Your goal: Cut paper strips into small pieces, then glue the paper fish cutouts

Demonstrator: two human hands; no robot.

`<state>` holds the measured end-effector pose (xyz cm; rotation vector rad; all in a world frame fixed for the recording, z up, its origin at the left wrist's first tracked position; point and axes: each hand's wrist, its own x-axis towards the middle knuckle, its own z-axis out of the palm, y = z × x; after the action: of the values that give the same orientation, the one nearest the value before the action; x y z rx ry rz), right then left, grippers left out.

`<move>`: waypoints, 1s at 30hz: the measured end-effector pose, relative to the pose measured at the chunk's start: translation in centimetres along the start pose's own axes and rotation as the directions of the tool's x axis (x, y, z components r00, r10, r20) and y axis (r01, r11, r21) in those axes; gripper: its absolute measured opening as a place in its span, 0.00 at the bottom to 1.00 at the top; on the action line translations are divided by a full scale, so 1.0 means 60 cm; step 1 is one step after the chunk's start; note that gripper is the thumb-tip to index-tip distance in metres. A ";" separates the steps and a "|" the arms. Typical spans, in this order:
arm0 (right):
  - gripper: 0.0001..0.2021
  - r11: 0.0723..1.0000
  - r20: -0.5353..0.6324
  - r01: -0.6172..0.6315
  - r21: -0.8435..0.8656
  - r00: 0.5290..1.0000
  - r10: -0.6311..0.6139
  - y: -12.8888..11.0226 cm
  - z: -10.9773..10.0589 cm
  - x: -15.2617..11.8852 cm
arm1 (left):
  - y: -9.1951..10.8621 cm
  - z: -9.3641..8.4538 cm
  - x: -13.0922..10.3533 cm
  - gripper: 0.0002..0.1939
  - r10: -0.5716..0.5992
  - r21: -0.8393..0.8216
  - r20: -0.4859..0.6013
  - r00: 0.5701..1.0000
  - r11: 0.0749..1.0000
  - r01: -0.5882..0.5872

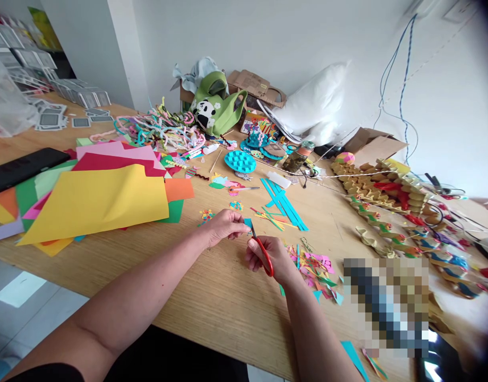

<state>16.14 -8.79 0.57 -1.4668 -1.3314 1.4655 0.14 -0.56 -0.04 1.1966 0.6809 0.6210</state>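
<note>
Pinched in the fingers of my left hand [227,225] is a small piece of blue paper [247,222]. My right hand [272,258] grips red-handled scissors [266,257], whose blades reach up to the edge of that piece. Both hands are close together above the wooden table [212,297]. Beyond them lie thin coloured paper strips [272,217] and long blue strips [285,204]. A heap of colourful paper scraps [313,268] is just right of my right hand. Tiny paper bits [236,205] form small piles past my left hand.
Coloured sheets [104,199] and a black phone [28,167] cover the left side. Tangled pipe cleaners [160,130], a green panda bag [215,106] and a blue paper disc [239,161] stand farther back. Egg-carton crafts [383,191] fill the right; part there is pixelated.
</note>
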 end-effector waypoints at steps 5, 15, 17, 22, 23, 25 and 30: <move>0.28 1.000 -0.007 -0.010 -0.014 1.000 0.010 -0.001 0.000 -0.001 | 0.002 0.001 -0.001 0.11 0.003 -0.016 -0.012 1.000 1.000 -0.004; 0.28 1.000 0.008 -0.017 -0.012 1.000 0.017 -0.002 0.000 -0.001 | 0.003 0.000 0.000 0.10 -0.003 -0.016 -0.018 1.000 1.000 0.003; 0.28 1.000 0.008 -0.024 -0.016 1.000 0.024 -0.004 -0.001 -0.002 | 0.005 0.000 0.000 0.10 -0.003 -0.017 -0.014 1.000 1.000 0.003; 0.28 0.999 0.007 -0.032 -0.022 0.999 0.032 -0.006 -0.001 -0.003 | 0.007 0.001 -0.002 0.11 -0.005 -0.033 -0.039 0.999 0.999 0.003; 0.28 0.999 0.008 -0.033 -0.022 0.999 0.033 -0.007 -0.001 -0.003 | 0.007 0.000 -0.003 0.11 -0.006 -0.034 -0.042 0.999 0.999 0.005; 0.28 0.999 0.012 -0.033 -0.028 0.999 0.033 -0.007 -0.001 -0.003 | 0.007 0.000 -0.003 0.11 -0.008 -0.029 -0.042 0.999 1.000 0.007; 0.28 0.998 0.020 -0.031 -0.047 0.999 0.032 -0.007 -0.002 -0.002 | 0.007 -0.001 -0.003 0.11 -0.016 -0.003 -0.043 0.999 1.000 0.016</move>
<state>16.18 -8.80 1.03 -1.5123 -1.3691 1.4832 -0.06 -0.57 0.40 1.1768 0.7248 0.6360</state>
